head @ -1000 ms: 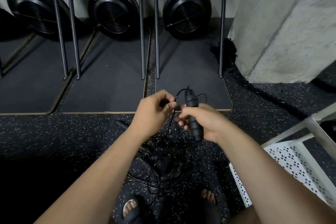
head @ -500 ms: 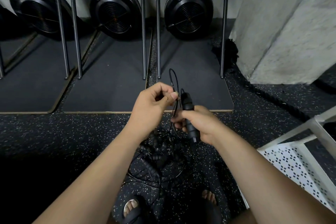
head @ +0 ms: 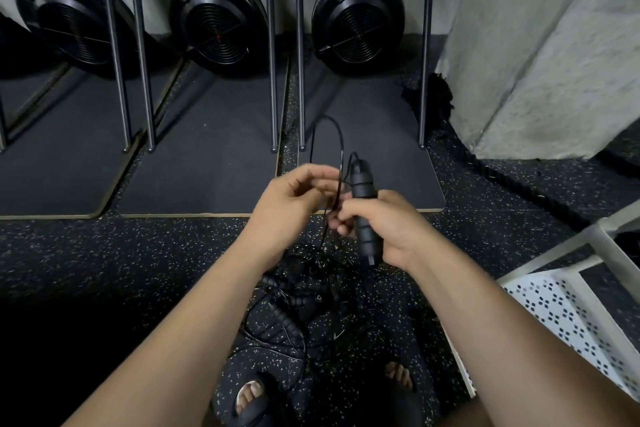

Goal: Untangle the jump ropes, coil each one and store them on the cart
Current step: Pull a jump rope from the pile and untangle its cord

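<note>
The right hand (head: 384, 224) clenched around a black jump rope handle (head: 361, 184), holding it nearly upright. The left hand (head: 289, 206) curled its blurred fingertips at the thin cord (head: 338, 139) looping up from that handle; whether they pinched it could not be told. A tangle of jump ropes (head: 294, 291) lay on the speckled floor (head: 104, 253) below the hands. The white perforated cart (head: 568, 315) stood to the right.

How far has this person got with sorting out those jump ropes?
Early days. Nothing looks coiled, and the visible part of the white cart holds no rope. In hand: the right hand grips one black handle while the left hand pinches a thin cord. Left: the tangled pile on the floor to separate, coil and store.
</note>
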